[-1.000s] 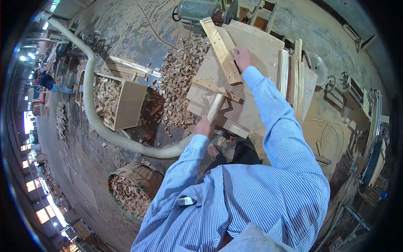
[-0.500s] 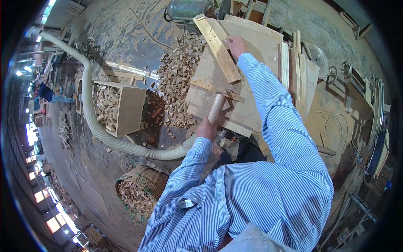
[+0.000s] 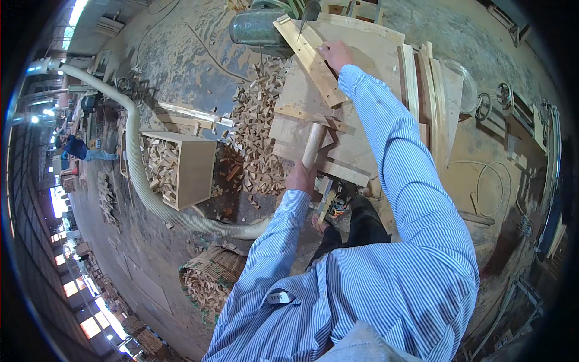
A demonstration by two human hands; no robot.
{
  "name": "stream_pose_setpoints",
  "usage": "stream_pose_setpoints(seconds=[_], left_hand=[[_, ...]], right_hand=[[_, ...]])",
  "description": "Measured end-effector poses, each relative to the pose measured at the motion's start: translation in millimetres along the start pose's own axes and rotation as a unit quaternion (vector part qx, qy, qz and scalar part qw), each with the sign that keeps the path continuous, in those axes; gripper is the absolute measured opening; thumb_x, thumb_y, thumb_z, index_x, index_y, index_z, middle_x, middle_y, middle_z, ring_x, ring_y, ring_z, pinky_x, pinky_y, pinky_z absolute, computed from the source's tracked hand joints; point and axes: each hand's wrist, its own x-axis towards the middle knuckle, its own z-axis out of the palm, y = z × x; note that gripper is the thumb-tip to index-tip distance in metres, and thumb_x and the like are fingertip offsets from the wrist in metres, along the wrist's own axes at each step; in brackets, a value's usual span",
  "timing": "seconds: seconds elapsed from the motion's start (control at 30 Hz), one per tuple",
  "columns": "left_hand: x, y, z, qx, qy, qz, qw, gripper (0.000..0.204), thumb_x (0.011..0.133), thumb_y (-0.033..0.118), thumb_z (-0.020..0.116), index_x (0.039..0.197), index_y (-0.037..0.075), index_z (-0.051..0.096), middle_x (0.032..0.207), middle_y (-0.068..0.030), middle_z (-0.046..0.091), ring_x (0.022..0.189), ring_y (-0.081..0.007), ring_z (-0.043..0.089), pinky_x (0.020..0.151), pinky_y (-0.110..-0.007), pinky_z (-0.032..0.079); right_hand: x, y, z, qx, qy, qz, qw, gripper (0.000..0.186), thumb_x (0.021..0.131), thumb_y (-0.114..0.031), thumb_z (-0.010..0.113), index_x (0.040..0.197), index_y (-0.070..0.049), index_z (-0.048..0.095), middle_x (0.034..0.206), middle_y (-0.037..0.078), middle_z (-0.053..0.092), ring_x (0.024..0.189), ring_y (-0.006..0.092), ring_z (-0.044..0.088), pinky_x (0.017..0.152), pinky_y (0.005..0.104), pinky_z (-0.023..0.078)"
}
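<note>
My left hand is wrapped round the lower end of a pale, smooth cylinder at the near edge of a flat wooden table. The cylinder leans away from me over the tabletop. Farther off, my right hand has its fingers curled at the edge of a light wooden piece; what is in the fingers is hidden. That piece lies beside a long slanted board. At the board's far end, a dark circular saw blade overlaps it.
A green motor sits beyond the table, left of the blade. Wood offcuts heap along its left side. A ribbed hose curves past a crate and a basket. Long strips lie right; another person is far left.
The table, boards, cylinder and both my hands have slid away from me relative to the motor. The slanted board's far end now reaches the saw blade. The view has shifted slightly.
</note>
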Motion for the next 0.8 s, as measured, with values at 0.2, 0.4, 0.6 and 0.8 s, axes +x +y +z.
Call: stream_pose_setpoints(seconds=[0.2,0.4,0.6,0.8], left_hand=[[-4.3,-1.1,-1.3,-0.019,0.012,-0.004,1.0,0.043,0.091,0.036,0.067,0.111,0.001,0.053,0.091,-0.0316,0.069,0.087,-0.0495,0.068,0.076,-0.057,0.055],[-23.8,-14.5,-2.4,-0.005,-0.023,-0.049,0.999,0.042,0.094,0.036,0.064,0.11,0.0,0.052,0.096,-0.0307,0.069,0.092,-0.0494,0.067,0.082,-0.057,0.052],[-50.9,-48.1,3.0,-0.004,-0.002,-0.016,1.0,0.045,0.092,0.042,0.065,0.11,0.002,0.054,0.091,-0.0309,0.069,0.089,-0.05,0.067,0.078,-0.055,0.054],[-78.6,-69.1,1.8,-0.022,-0.027,-0.022,0.999,0.042,0.092,0.04,0.067,0.105,0.003,0.051,0.089,-0.0286,0.069,0.086,-0.0479,0.068,0.076,-0.056,0.054]], right_hand=[[-17.6,-6.3,-28.9,0.0,-0.021,0.069,0.997,0.027,0.087,-0.034,0.07,0.103,-0.013,0.077,0.104,0.019,0.07,0.102,0.0378,0.065,0.092,0.0474,0.051],[-58.8,-9.6,-49.6,-0.103,0.022,-0.028,0.994,0.031,0.09,-0.032,0.067,0.106,-0.007,0.075,0.111,0.022,0.066,0.106,0.0383,0.064,0.092,0.0484,0.051],[-103.3,-19.3,-16.5,-0.045,0.054,0.014,0.997,0.03,0.091,-0.03,0.066,0.106,-0.006,0.075,0.107,0.022,0.07,0.103,0.039,0.065,0.091,0.0485,0.051],[-104.1,-39.0,13.7,0.031,0.04,0.082,0.995,0.023,0.088,-0.026,0.068,0.1,-0.009,0.079,0.099,0.02,0.073,0.094,0.0393,0.069,0.089,0.048,0.052]])
